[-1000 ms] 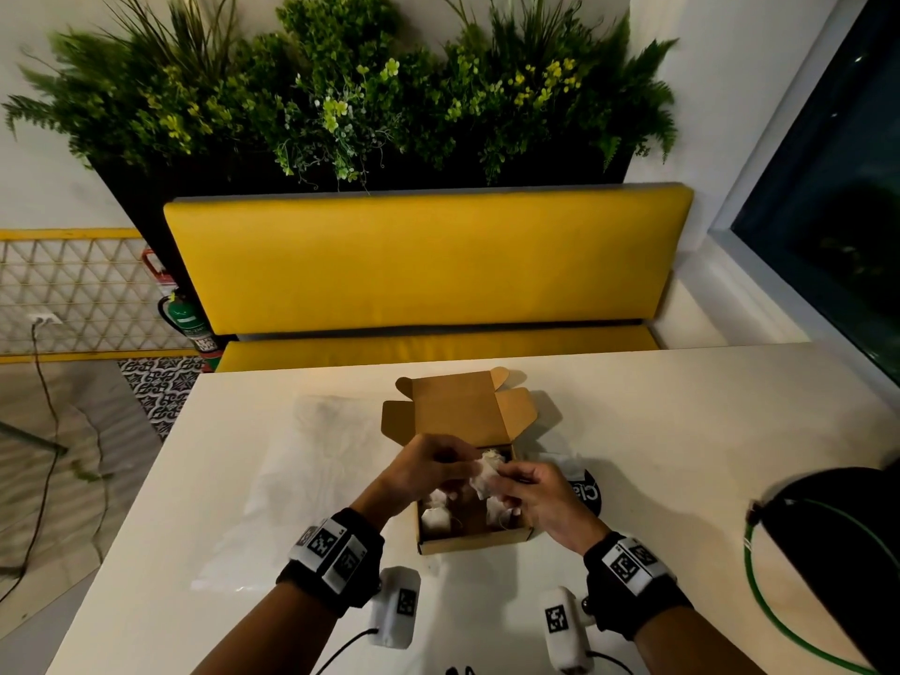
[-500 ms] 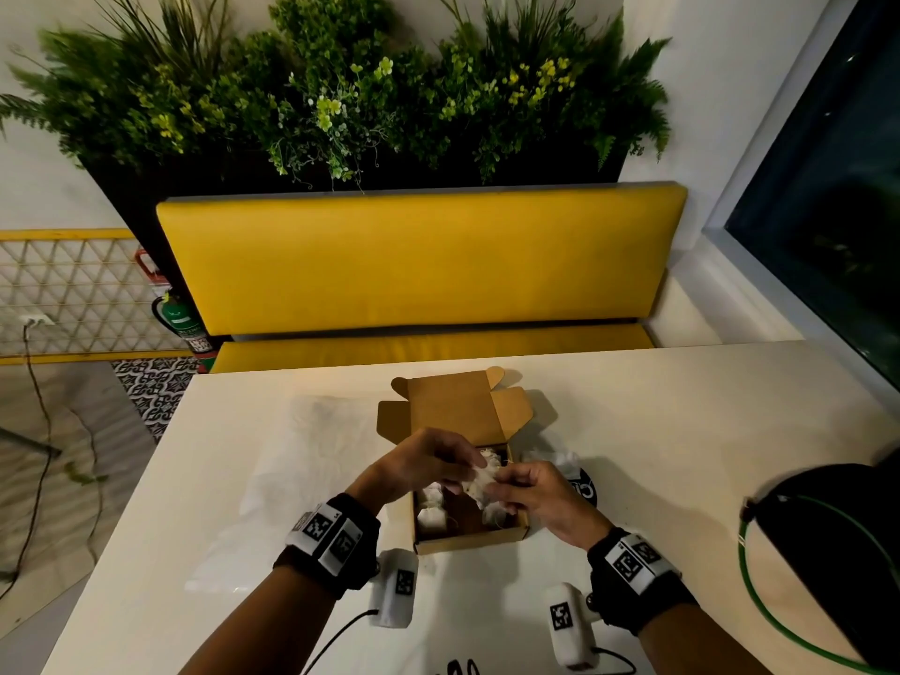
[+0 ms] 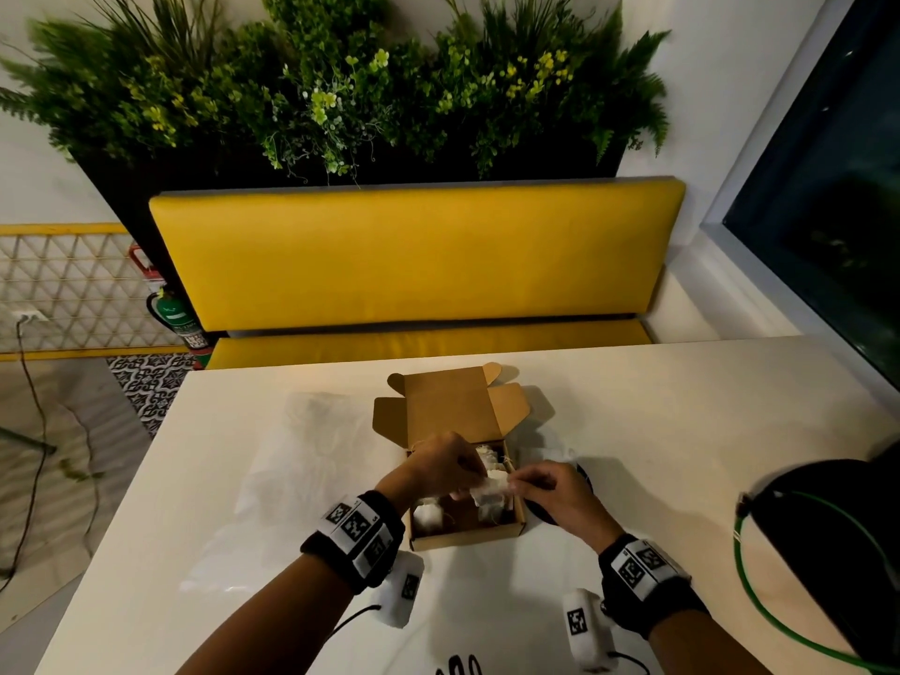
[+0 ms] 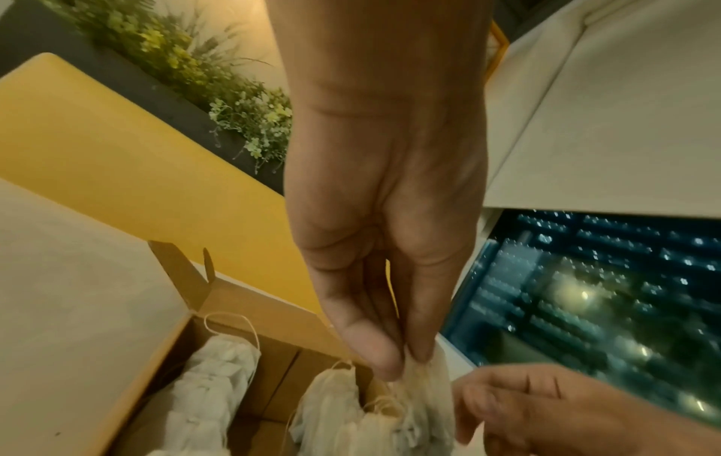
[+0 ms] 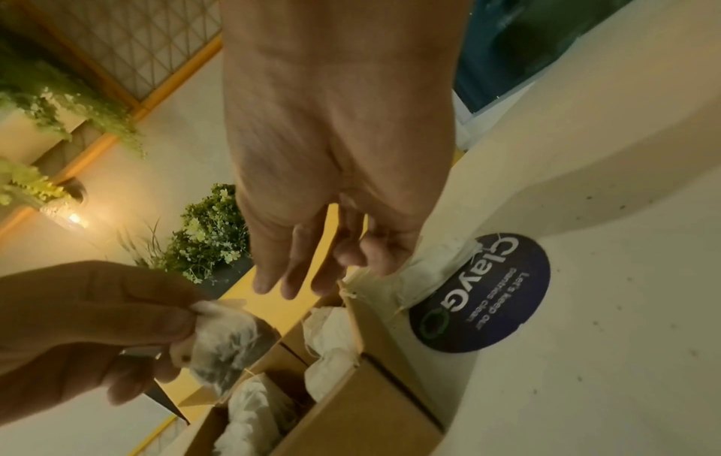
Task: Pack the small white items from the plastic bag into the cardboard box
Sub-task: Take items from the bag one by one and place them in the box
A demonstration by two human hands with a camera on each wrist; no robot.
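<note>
Sachet point(image 3: 489, 489) pinched at one top corner by thumb and fingertips of left hand point(image 3: 445, 467), hanging straight down over the open cardboard box point(image 3: 467, 538) near the table's point(image 3: 682, 406) near edge, long axis about upright, several more already lying inside. To the right, right hand point(image 3: 550, 489) just beside the same sachet at the box's right wall, fingers loosely bent; whether touching it, cannot tell. Small, pale, crumpled gauzy pouch with thin string, light and limp by the look of it.
</note>
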